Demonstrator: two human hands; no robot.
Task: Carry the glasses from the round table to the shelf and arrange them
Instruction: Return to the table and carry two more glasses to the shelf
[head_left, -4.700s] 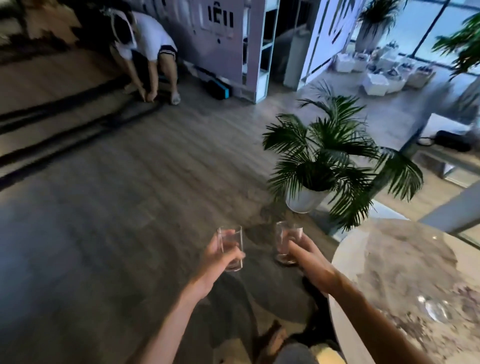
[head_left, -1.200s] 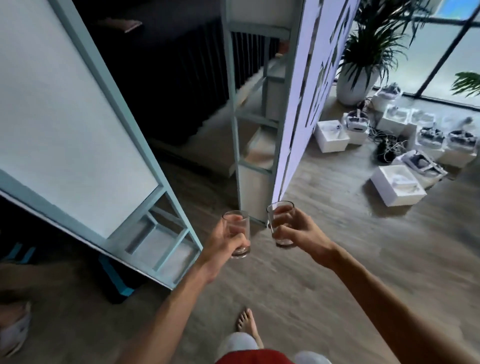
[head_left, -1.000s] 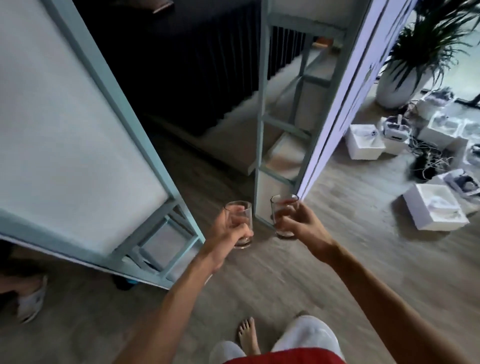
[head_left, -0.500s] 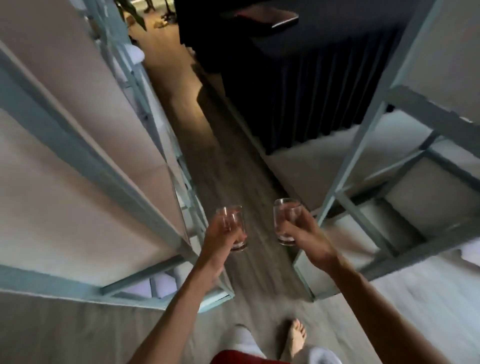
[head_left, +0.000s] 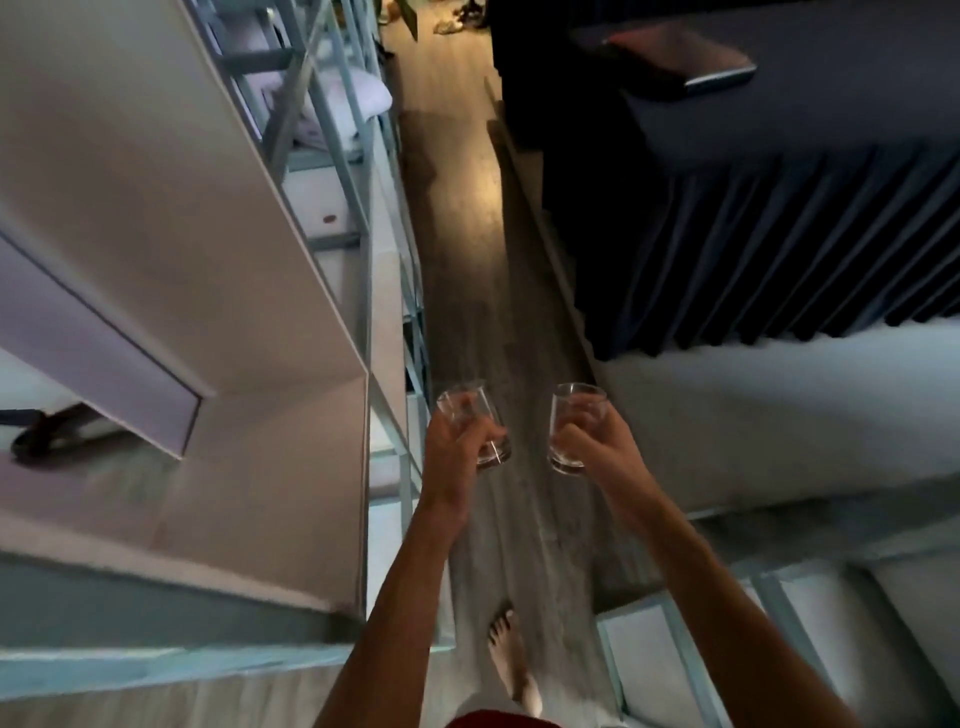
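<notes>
Left grip (head_left: 454, 447) curled round a clear glass (head_left: 463, 404), tilted, held in the air just beside the pale shelf (head_left: 291, 270), right grip (head_left: 602, 441) wrapped round a second glass (head_left: 577, 402), near upright, close to the first, both above the wooden floor (head_left: 467, 249), bare foot (head_left: 511, 660) below

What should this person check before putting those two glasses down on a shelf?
1. Left hand grips the left glass: ok.
2. Right hand grips the right glass: ok.
3. Glasses apart, not clinking: ok.
4. Floor just ahead free of obstacles: ok.
5. Free spot on the shelf for both glasses: cannot tell, its boards are blurred.
</notes>
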